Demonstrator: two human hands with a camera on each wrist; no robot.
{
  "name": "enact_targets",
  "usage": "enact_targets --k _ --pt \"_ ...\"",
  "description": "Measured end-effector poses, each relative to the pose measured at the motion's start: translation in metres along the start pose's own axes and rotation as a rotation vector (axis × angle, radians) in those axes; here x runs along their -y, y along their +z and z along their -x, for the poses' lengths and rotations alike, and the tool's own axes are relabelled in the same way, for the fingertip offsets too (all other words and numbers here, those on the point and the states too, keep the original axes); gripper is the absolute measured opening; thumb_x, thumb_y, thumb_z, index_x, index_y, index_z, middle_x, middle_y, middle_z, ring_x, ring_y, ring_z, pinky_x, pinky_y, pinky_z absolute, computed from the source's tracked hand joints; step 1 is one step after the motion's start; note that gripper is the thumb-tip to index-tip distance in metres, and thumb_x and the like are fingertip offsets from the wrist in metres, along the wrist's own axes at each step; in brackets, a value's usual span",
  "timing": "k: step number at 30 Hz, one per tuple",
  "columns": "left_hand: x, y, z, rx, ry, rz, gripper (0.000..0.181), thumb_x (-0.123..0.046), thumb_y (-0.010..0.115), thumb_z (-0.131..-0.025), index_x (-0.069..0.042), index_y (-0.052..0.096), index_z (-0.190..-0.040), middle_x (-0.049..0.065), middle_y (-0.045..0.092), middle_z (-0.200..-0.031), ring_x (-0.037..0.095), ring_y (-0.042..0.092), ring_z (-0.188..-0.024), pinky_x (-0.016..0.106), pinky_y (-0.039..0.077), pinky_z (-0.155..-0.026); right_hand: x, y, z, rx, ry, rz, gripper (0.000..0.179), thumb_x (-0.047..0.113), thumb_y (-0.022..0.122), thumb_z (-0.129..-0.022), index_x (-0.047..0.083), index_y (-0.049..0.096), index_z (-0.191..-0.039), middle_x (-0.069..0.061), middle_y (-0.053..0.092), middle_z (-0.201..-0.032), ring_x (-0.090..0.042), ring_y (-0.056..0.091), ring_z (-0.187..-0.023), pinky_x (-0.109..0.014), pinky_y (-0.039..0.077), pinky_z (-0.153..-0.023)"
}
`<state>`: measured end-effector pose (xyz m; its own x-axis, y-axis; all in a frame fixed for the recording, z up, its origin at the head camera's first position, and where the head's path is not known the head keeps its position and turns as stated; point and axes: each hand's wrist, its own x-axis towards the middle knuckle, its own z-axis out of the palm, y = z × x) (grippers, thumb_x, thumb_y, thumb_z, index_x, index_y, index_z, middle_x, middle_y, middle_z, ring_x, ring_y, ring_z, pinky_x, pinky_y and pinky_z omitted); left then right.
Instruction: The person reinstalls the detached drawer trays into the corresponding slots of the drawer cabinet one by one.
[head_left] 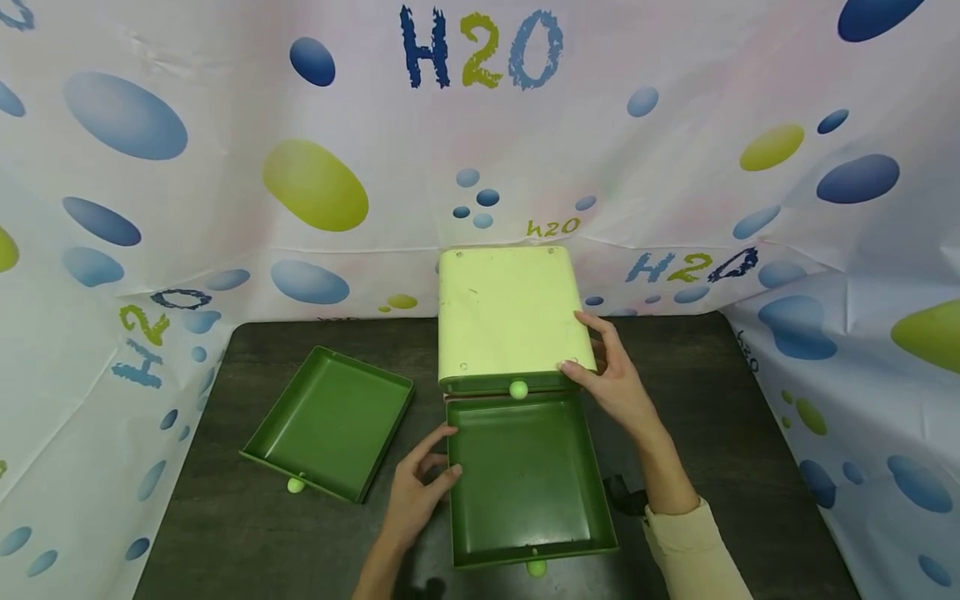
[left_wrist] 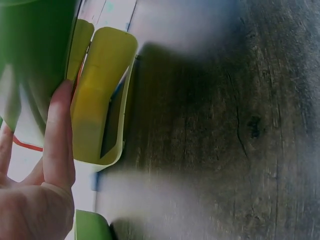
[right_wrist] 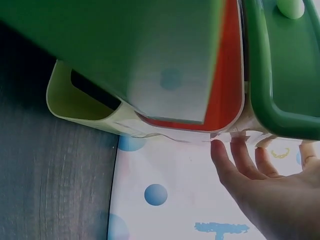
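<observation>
A green drawer (head_left: 528,483) with a round knob juts from a pale yellow-green drawer unit (head_left: 510,308). My left hand (head_left: 416,483) holds this drawer by its left side, thumb at the rim; other fingers are partly hidden. My right hand (head_left: 618,387) rests against the unit's right front corner, its thumb at the top front edge. In the right wrist view, fingertips (right_wrist: 217,147) of my right hand touch the side wall beside the red-orange compartment (right_wrist: 225,87). Above it, the top drawer (right_wrist: 292,70) sits in its slot. The lowest compartment (right_wrist: 82,100) has no drawer in it.
A second green drawer (head_left: 330,421) lies angled on the dark wooden table (head_left: 247,533), left of the unit. A patterned cloth (head_left: 405,183) hangs close behind the unit and along both sides. A small black object (head_left: 624,497) lies beside the right forearm.
</observation>
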<state>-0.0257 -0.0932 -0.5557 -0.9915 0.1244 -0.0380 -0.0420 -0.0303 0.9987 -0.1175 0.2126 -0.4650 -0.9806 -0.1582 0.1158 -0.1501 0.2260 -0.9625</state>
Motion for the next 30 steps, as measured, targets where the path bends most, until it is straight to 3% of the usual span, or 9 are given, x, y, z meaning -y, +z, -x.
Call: enact_targets --k 5,14,21,30 --pt "-0.002 0.001 -0.002 0.003 -0.018 -0.001 0.053 0.004 0.071 -0.088 -0.012 0.06 -0.137 0.026 0.066 -0.112 0.035 0.067 -0.094 0.035 0.058 -0.059 0.002 -0.001 -0.001 0.004 0.011 0.022 0.072 0.013 0.068 -0.095 0.026 0.03 -0.155 -0.009 0.026 -0.157 -0.034 0.043 -0.132 -0.033 0.052 -0.082" --pt "-0.006 0.002 -0.005 -0.007 -0.027 0.006 0.052 0.004 0.07 -0.089 -0.011 0.06 -0.137 0.024 0.07 -0.1 0.025 0.069 -0.088 0.034 0.057 -0.057 0.005 -0.005 -0.002 0.034 0.057 0.039 0.072 0.017 0.067 -0.097 0.028 0.027 -0.156 -0.017 0.034 -0.15 -0.036 0.048 -0.125 -0.041 0.052 -0.083" --pt "-0.008 0.002 -0.007 -0.016 -0.009 0.008 0.053 0.006 0.069 -0.088 -0.009 0.059 -0.138 0.025 0.069 -0.101 0.021 0.068 -0.086 0.034 0.058 -0.056 0.008 -0.009 -0.003 0.072 0.092 0.041 0.072 0.021 0.067 -0.097 0.031 0.026 -0.155 -0.019 0.036 -0.149 -0.04 0.05 -0.125 -0.054 0.051 -0.086" --pt "-0.009 0.003 -0.011 -0.02 -0.011 0.008 0.053 0.007 0.068 -0.089 -0.009 0.059 -0.138 0.025 0.069 -0.102 0.02 0.068 -0.085 0.033 0.058 -0.055 0.012 -0.014 -0.004 0.117 0.095 0.095 0.076 0.021 0.069 -0.096 0.03 0.024 -0.156 -0.02 0.034 -0.149 -0.041 0.045 -0.13 -0.054 0.05 -0.088"
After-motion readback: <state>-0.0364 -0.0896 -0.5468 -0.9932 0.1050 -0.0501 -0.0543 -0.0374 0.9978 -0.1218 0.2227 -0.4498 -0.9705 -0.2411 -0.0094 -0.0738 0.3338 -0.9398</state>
